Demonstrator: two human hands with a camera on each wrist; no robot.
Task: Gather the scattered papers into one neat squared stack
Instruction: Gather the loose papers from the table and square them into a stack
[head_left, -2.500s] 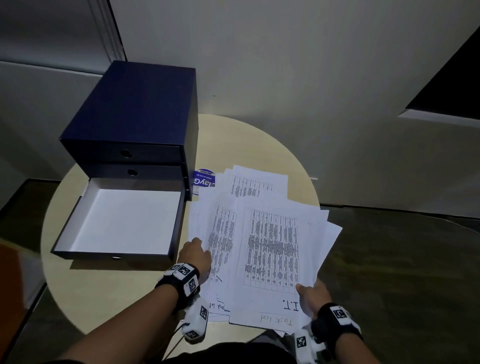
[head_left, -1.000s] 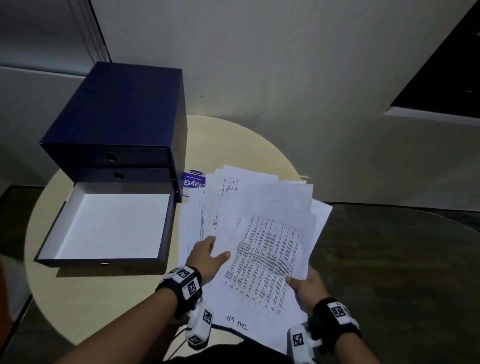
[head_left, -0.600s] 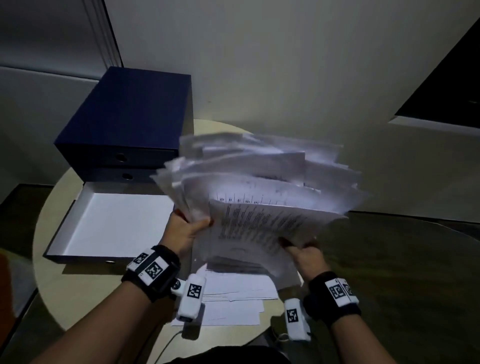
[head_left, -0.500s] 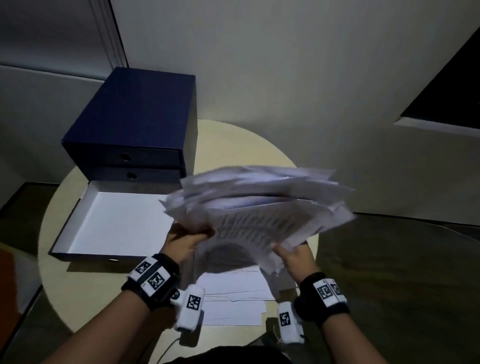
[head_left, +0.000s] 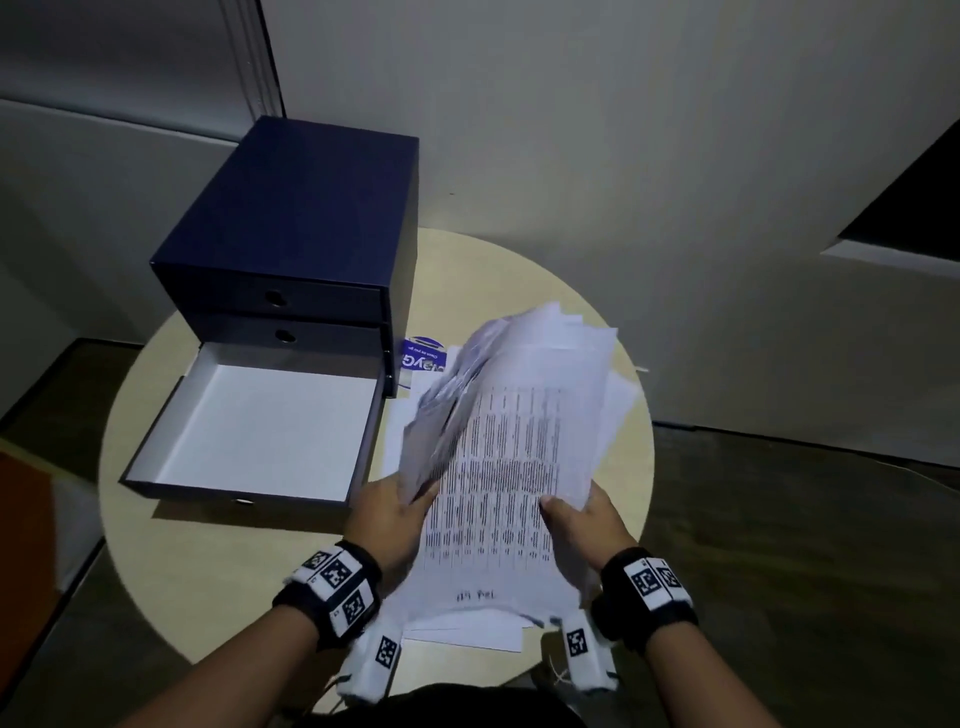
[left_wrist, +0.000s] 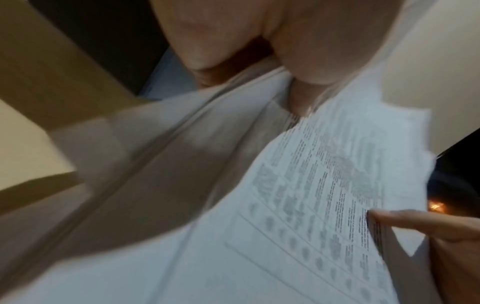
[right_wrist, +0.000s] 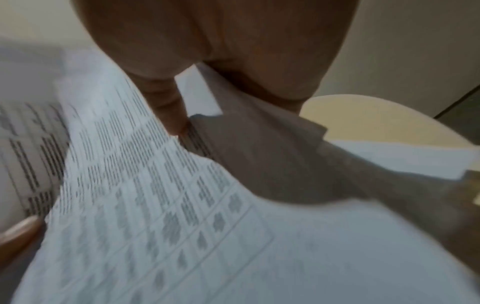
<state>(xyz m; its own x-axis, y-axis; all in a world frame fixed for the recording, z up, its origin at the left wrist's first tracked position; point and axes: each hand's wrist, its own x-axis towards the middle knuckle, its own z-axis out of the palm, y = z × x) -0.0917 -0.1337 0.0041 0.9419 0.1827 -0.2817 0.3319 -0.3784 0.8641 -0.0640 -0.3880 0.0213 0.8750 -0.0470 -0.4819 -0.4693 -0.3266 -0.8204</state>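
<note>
Your left hand (head_left: 396, 514) and right hand (head_left: 582, 521) grip the uneven bundle of papers (head_left: 511, 447) by its sides, mid-gathering; next, tap its edges square on the surface (head_left: 218, 566) beneath.

Blue drawer box (head_left: 291, 234), round table (head_left: 208, 561)

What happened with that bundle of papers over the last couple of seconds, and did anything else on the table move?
Both hands gathered the spread sheets, lifted them upright off the table, and have now dropped them back down. The left hand and right hand still grip the papers by their sides, uneven and fanned at the top. A few sheets stayed lying underneath. The blue drawer box, its open drawer and the round table stayed put.
</note>
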